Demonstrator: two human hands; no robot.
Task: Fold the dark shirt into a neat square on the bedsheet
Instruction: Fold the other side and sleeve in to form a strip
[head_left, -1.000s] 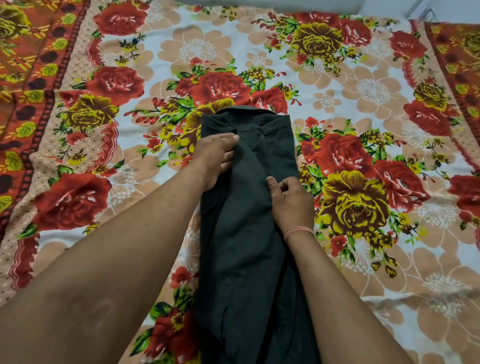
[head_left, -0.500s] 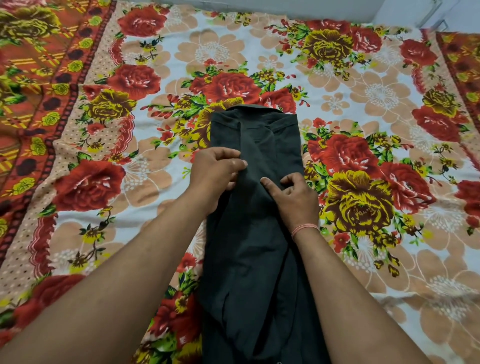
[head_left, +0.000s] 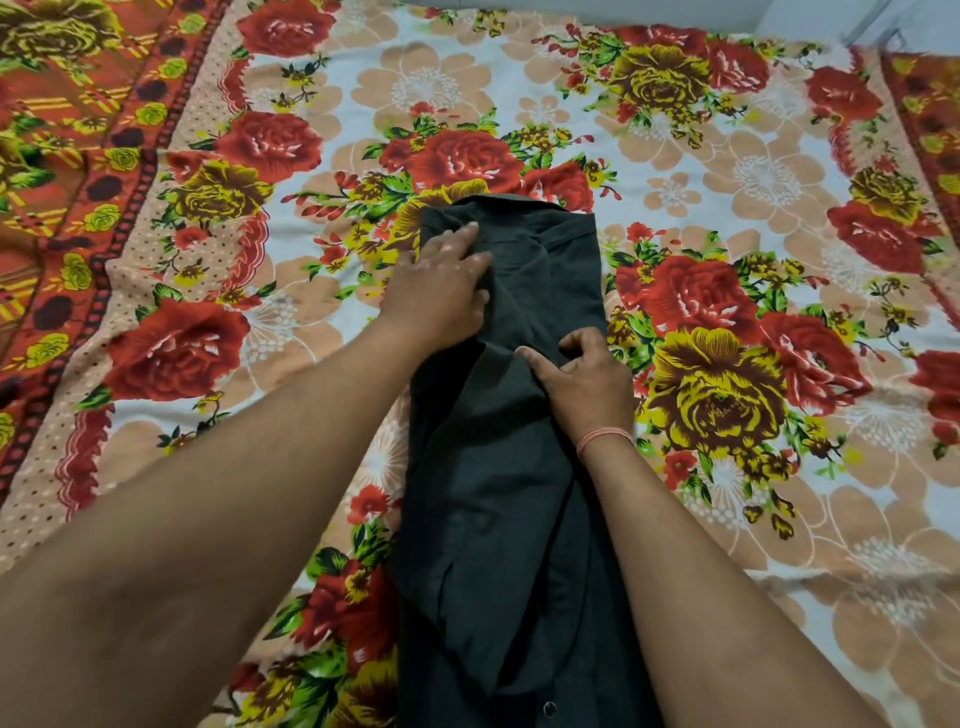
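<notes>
The dark shirt (head_left: 498, 467) lies as a long narrow strip down the middle of the floral bedsheet (head_left: 727, 156), collar end away from me, with both sides folded inward. My left hand (head_left: 441, 291) rests flat on the shirt's upper left part, fingers spread and pointing toward the collar. Lower and to the right, my right hand (head_left: 587, 379) has its fingers curled into the fabric at the right fold. A pink thread band circles my right wrist. The shirt's lower end runs out of the frame at the bottom.
The bedsheet, printed with red and yellow roses, covers the whole bed. An orange patterned border (head_left: 62, 182) runs along its left side and another (head_left: 930, 130) along its right. A pale wall shows at the top right corner.
My left hand has uncurled and slid up toward the collar, now lying flat on the cloth. My right hand stays at the right fold, a little further right.
</notes>
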